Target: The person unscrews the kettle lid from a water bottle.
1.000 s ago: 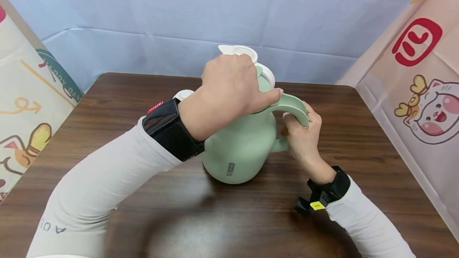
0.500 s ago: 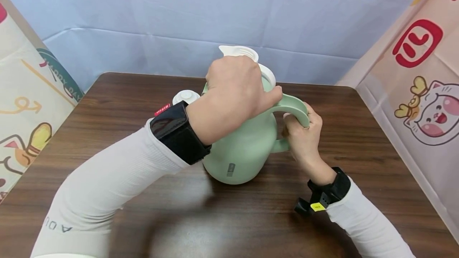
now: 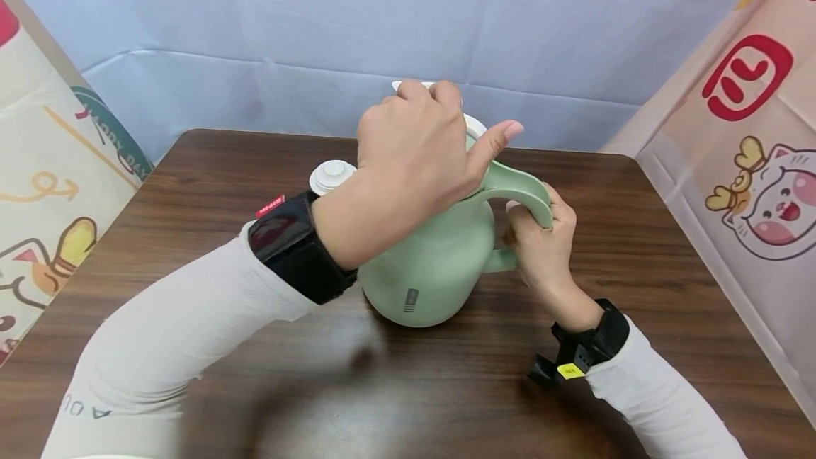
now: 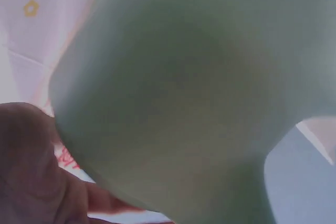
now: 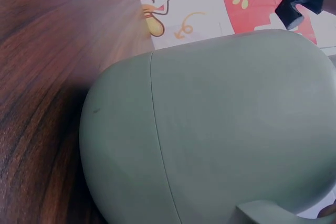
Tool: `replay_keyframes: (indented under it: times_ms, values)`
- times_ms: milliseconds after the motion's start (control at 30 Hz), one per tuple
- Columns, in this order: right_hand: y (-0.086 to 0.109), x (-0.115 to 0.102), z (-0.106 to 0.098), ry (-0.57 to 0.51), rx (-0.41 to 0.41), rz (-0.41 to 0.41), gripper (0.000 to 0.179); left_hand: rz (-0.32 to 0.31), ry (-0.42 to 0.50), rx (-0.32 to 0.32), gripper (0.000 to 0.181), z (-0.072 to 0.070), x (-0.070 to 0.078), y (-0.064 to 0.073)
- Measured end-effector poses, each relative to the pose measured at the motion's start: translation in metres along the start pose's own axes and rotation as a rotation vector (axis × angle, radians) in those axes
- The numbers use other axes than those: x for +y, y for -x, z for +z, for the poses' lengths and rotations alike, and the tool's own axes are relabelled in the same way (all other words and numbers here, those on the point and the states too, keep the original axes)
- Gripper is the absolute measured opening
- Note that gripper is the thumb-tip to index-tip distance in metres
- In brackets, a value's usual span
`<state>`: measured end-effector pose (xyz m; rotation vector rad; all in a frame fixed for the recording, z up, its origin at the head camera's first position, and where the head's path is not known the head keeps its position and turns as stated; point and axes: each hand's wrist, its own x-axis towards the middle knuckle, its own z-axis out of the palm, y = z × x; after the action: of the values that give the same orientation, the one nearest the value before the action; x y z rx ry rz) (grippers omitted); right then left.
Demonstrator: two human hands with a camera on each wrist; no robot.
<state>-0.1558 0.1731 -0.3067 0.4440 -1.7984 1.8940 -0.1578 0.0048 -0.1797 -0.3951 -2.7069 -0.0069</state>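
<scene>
The right hand [image 3: 547,243] is gripping the handle [image 3: 524,190] of a green jug [image 3: 436,268].
The jug is standing upright on the wooden table [image 3: 637,246]; a round white cap [image 3: 332,174] is sitting near it, beyond the left wristband [image 3: 299,246]. The left hand [image 3: 414,144] is covering the jug's top; with its fingertips hidden, I cannot tell whether it is gripping.

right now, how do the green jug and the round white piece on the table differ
The green jug is far larger than the round white piece. The green jug is pale green, while the round white piece is white. The right hand grips the green jug's handle, while neither hand grips the round white piece. Both appear to rest on the brown table.
</scene>
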Motion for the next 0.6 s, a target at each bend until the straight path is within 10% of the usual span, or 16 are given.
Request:
replay_keyframes:
  times_ms: [167, 267, 400, 600]
  values:
    - [0.0, 0.0, 0.0, 0.0, -0.002, 0.011, 0.015, 0.19, 0.037, 0.314, 0.061, 0.032, -0.016, -0.003]
    - [0.0, 0.0, 0.0, -0.012, 0.006, 0.016, 0.014, 0.403, 0.212, 0.384, 0.048, 0.026, -0.028, 0.005]
    - [0.0, 0.0, 0.0, -0.012, 0.012, 0.008, 0.014, 0.592, 0.414, 0.29, 0.053, 0.014, -0.043, 0.015]
    - [-0.001, -0.001, 0.002, -0.017, 0.037, 0.021, 0.017, 0.666, 0.534, 0.302, 0.062, 0.02, -0.069, 0.023]
